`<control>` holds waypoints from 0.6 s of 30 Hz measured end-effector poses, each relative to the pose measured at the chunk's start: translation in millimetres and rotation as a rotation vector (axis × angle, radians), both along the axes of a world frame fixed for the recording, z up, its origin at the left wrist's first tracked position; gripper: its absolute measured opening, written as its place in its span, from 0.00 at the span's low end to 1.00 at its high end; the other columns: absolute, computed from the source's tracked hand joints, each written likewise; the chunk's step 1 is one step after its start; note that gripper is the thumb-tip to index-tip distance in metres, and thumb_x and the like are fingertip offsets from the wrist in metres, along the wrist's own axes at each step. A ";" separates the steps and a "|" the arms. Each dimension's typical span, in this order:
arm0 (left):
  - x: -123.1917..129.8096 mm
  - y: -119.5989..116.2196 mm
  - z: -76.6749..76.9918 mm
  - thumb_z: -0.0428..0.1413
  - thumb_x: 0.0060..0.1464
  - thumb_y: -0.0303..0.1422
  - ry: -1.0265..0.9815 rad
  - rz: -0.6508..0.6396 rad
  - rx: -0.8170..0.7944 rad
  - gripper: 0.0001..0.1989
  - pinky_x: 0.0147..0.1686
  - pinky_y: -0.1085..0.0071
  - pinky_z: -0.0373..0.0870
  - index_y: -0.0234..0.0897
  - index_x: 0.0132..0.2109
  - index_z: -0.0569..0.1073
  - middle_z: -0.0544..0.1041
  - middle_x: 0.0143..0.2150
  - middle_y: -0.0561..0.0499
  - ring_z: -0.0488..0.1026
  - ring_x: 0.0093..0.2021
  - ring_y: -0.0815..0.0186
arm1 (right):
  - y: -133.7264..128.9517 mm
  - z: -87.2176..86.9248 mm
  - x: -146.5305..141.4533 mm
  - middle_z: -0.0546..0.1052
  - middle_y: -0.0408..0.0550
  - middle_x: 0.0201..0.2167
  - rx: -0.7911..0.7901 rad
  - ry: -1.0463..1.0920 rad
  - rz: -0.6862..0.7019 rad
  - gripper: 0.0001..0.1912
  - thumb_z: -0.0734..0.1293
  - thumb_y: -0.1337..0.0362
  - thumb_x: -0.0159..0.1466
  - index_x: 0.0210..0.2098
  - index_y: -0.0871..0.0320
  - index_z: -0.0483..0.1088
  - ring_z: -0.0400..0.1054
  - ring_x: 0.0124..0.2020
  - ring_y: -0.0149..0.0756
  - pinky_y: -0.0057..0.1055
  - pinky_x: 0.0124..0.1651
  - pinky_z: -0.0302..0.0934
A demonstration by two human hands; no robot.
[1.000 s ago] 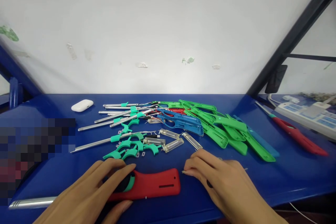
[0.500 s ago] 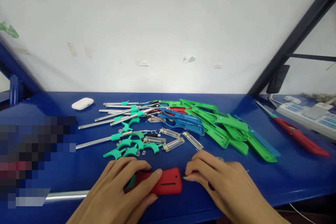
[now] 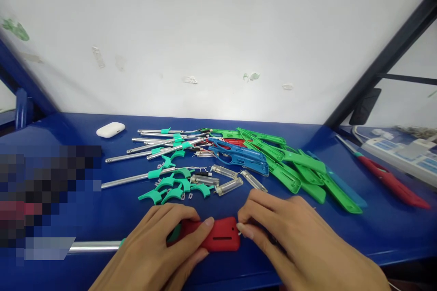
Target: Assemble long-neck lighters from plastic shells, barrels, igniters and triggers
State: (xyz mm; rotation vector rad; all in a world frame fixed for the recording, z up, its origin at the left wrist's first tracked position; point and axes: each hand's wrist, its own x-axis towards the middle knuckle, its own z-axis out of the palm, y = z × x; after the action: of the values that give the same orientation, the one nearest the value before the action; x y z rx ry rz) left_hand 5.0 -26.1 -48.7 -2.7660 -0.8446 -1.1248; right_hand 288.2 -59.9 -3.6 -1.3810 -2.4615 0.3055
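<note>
A red long-nosed lighter (image 3: 224, 232) lies on its side near the table's front, its metal tube (image 3: 97, 247) pointing left. My left hand (image 3: 164, 241) grips the handle, thumb on top and fingers around it. At the handle's right end, my right hand (image 3: 273, 227) pinches thumb and forefinger together against the edge beside a small hole. A pale sliver shows at those fingertips, too small to name. Beyond my hands lie teal triggers (image 3: 167, 183), clear fuel tanks (image 3: 229, 186) and metal tubes with wires (image 3: 136, 177).
Green handle shells (image 3: 283, 177) and a blue handle shell (image 3: 242, 159) are heaped behind my right hand. Farther right are another red lighter (image 3: 392, 179) and a white power strip (image 3: 403, 157). A white case (image 3: 111, 130) stands at the back left, before the wall (image 3: 211, 32).
My right hand's fingertips have come left, from just beside the red lighter's end to against it. The left hand keeps its hold. The view has tilted slightly.
</note>
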 end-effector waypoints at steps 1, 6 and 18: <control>0.7 0.0 1.6 0.49 0.83 0.36 0.003 0.000 0.001 0.16 0.46 0.78 0.84 0.49 0.61 0.81 0.84 0.48 0.52 0.83 0.43 0.70 | 0.7 1.8 -1.1 0.80 0.40 0.40 -0.011 -0.012 0.003 0.16 0.58 0.61 0.85 0.43 0.49 0.73 0.78 0.34 0.36 0.37 0.35 0.64; 0.5 0.0 4.2 0.48 0.83 0.35 0.018 0.010 0.014 0.17 0.46 0.78 0.84 0.47 0.64 0.80 0.84 0.47 0.51 0.84 0.43 0.69 | 3.8 3.0 -4.9 0.79 0.41 0.41 -0.018 -0.052 0.009 0.17 0.56 0.60 0.85 0.43 0.49 0.73 0.77 0.33 0.37 0.38 0.34 0.65; 2.6 -1.1 -4.4 0.45 0.84 0.34 -0.001 0.021 0.038 0.19 0.45 0.77 0.82 0.46 0.59 0.81 0.83 0.47 0.51 0.81 0.43 0.68 | 6.5 5.4 -18.9 0.77 0.40 0.39 -0.076 -0.092 -0.010 0.14 0.59 0.67 0.82 0.40 0.49 0.70 0.74 0.33 0.39 0.38 0.34 0.58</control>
State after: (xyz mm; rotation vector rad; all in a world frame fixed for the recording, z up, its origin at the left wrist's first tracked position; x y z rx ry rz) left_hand 7.6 -27.2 -53.1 -2.7195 -0.8411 -1.1275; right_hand 269.3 -53.4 1.8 -1.4692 -2.5404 0.3444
